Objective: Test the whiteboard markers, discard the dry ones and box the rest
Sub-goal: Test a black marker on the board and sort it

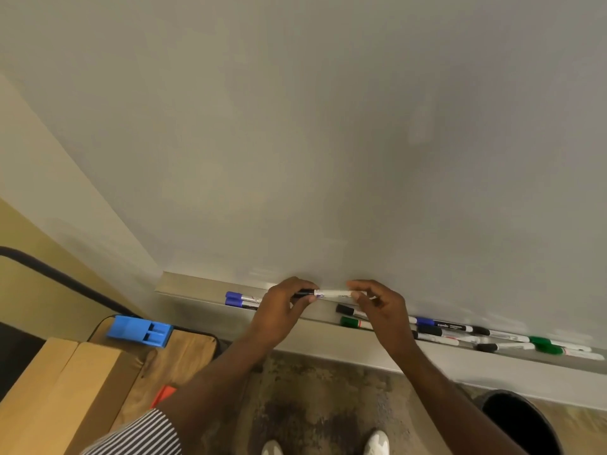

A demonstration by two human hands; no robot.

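I hold one white-barrelled marker [331, 293] level in front of the whiteboard [328, 142], just above its metal tray [197, 292]. My left hand [282, 307] grips the marker's black cap end. My right hand [381, 303] pinches the other end of the barrel. Two blue-capped markers [238, 298] lie in the tray to the left of my hands. Several more markers with black, blue and green caps [460, 333] lie in the tray to the right.
A cardboard box [56, 392] sits at lower left on a wooden table, with a blue plastic object [139, 331] behind it. A black bin [522, 421] stands on the floor at lower right. My shoes show on the mottled carpet below.
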